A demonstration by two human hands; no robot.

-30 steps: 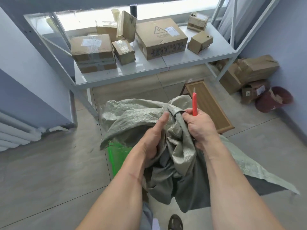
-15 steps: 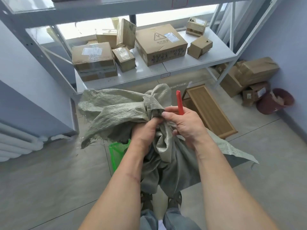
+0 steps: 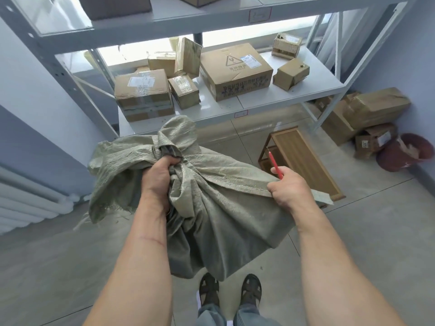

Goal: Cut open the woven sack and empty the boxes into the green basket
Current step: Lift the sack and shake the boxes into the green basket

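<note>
My left hand [image 3: 160, 177] is clenched around a bunched fold of the grey-green woven plastic sack [image 3: 211, 208]. My right hand [image 3: 290, 189] pinches the sack's hemmed edge while holding a slim red utility knife [image 3: 274, 164]. The sack hangs between both hands, above my sandalled feet [image 3: 230, 292], covering whatever lies beneath it.

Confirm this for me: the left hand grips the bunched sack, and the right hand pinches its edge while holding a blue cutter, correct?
Nearly. The cutter is red, not blue; the head view shows it sticking up from the right hand. The rest holds: the left hand grips the bunched sack, and the right hand pinches its edge while holding the cutter.
</note>
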